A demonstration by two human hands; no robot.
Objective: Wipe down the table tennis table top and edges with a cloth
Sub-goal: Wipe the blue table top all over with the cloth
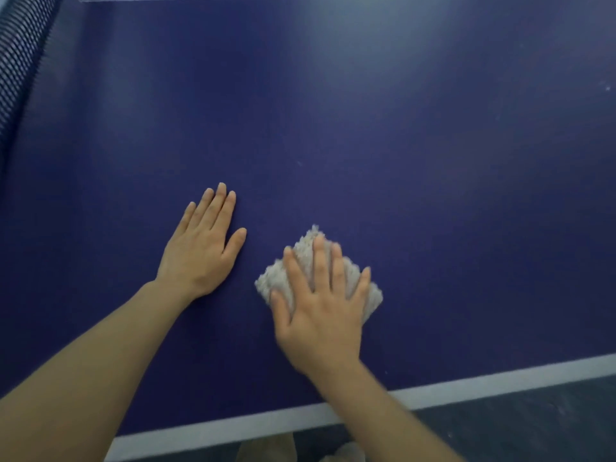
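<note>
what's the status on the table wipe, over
Right hand flat on cloth, pressing it to table. Left hand flat beside it. Nothing in the way.

Net and floor around the table (400, 128)

A dark mesh net (20, 61) ran along the upper left corner of the view, its lower part blurred. A dark grey floor (533, 425) showed below the near edge, with faint pale scuffs on it. Two blurred tan shapes (266, 448) lay low against the floor at the bottom edge; what they were could not be told.
</note>
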